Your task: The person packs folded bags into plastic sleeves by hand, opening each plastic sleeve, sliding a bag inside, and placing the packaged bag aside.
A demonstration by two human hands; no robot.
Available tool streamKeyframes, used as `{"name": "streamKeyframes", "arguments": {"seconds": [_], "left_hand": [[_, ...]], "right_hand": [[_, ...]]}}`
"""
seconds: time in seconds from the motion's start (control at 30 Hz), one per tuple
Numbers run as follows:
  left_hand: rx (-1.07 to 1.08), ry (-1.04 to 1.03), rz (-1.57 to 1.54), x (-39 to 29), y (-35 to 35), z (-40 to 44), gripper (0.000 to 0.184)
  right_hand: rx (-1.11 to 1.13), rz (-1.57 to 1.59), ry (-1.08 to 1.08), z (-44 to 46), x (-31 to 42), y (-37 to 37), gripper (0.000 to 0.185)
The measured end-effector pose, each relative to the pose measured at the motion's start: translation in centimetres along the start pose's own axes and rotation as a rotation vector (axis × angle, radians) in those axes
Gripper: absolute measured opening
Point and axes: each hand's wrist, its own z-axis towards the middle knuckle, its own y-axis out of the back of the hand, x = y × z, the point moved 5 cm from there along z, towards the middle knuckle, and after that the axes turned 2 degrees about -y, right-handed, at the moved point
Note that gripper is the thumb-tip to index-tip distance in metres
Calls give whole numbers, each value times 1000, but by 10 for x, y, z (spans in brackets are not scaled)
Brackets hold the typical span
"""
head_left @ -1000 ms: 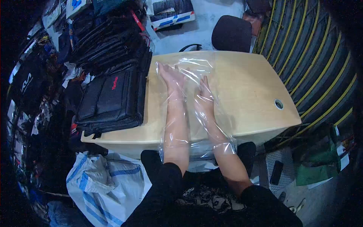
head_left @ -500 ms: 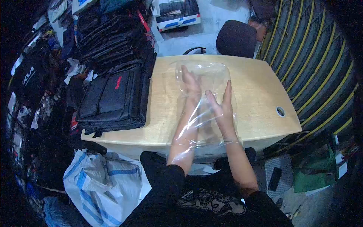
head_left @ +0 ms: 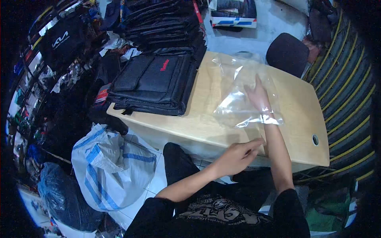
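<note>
A clear plastic bag [head_left: 230, 101] is spread above the wooden desk [head_left: 206, 123], its surface wrinkled and shiny. My right hand [head_left: 258, 95] is inside it, thumb and fingers apart, with the bag's lower edge around my wrist. In front of the desk's near edge is my left hand [head_left: 240, 156], out of the bag and close to my right forearm. Its fingers are curled together, and nothing shows in them. Left of the bag, a stack of black fabric bags [head_left: 149, 83] with red lettering lies on the desk.
More black bags [head_left: 162, 27] are piled behind the stack. A white woven sack with blue stripes [head_left: 115, 166] stands on the floor at left. A dark chair [head_left: 287, 53] is beyond the desk, and a ribbed, yellow-edged surface [head_left: 345, 95] curves along the right.
My left hand has come out of the plastic bag and back toward me, its fingers now curled. My right hand stays inside the bag. The view has shifted left.
</note>
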Motion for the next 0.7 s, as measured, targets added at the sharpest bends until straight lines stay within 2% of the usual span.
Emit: {"name": "streamKeyframes", "arguments": {"seconds": [0.03,0.07,0.1,0.13,0.17,0.2,0.27,0.3,0.33,0.4,0.47,0.53,0.6,0.67,0.7], "left_hand": [[96,7,-62,-6,9,-12,36],[22,73,-230,-8,27,-22,30],[-55,139,-401,-8,46,-35,26],[-123,158,-425,-3,74,-45,24],[-278,145,-446,1,102,-56,23],[-464,154,-387,12,132,-68,23],[-834,157,-233,26,179,-95,25],[-956,173,-259,37,198,-107,25],[-1038,152,-258,36,210,-116,23],[-1130,101,-328,45,226,-132,22],[-1240,132,-323,52,236,-138,24],[-1318,113,-385,59,244,-137,33],[-1328,97,-449,69,255,-135,39],[-1323,112,-473,74,263,-130,48],[-1305,109,-526,76,264,-128,51]], "right_hand": [[-62,-225,215,-27,-8,-8,72],[-129,-448,433,-62,-18,-19,65],[-129,-532,637,-102,-4,-18,60],[121,-286,468,-127,-18,-27,51],[304,-53,251,-154,-33,-35,42],[245,-424,530,-185,20,-19,30],[441,-325,497,-206,58,-9,36],[534,-276,483,-212,68,-14,40],[480,-207,565,-209,83,-21,39],[376,-67,721,-193,122,-39,40],[285,-35,746,-161,165,-69,48],[135,-101,904,-121,188,-118,61],[82,-295,894,-94,192,-156,69],[147,-436,801,-80,194,-177,70],[158,-379,855,-72,186,-187,68]]}}
